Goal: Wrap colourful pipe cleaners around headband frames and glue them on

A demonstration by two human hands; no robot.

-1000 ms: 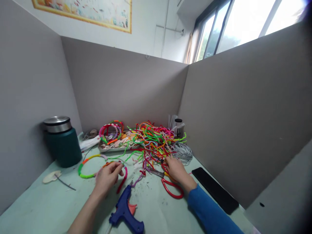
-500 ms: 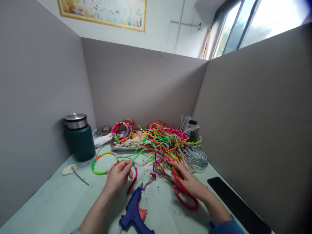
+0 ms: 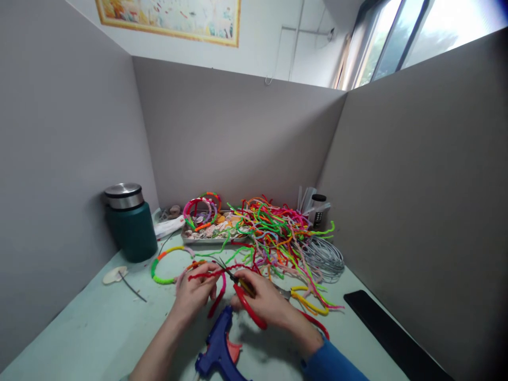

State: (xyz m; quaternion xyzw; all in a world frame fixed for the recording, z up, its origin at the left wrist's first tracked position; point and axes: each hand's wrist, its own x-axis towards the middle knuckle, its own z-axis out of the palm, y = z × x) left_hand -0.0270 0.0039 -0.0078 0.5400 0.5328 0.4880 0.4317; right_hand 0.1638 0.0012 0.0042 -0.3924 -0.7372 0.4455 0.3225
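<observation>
In the head view, my left hand (image 3: pixel 195 292) pinches a thin red pipe cleaner (image 3: pixel 238 267) that runs across its fingertips. A hoop partly wrapped in coloured pipe cleaner (image 3: pixel 217 306) passes through or behind the same hand, its red end hanging below. My right hand (image 3: pixel 262 297) is closed around scissors (image 3: pixel 251 308) with red and yellow handles. Their dark blades are parted near the red strand and my left fingertips; whether they touch it, I cannot tell. Behind my right wrist lies another tool with yellow and red handles (image 3: pixel 311 302) and grey metal.
A blue glue gun (image 3: pixel 217 349) lies in front. Tangled pipe cleaners (image 3: pixel 273 225) cover the back, beside a metal tray (image 3: pixel 206 241), finished hoops (image 3: pixel 186 211) and coiled wire (image 3: pixel 325 259). A green bottle (image 3: pixel 135 233) stands left, a black strip (image 3: pixel 389 333) right.
My right hand has moved left toward my left hand, bringing the blades up to the fingertips. A red strand now crosses my left hand. A yellow-and-red-handled tool shows behind the right wrist.
</observation>
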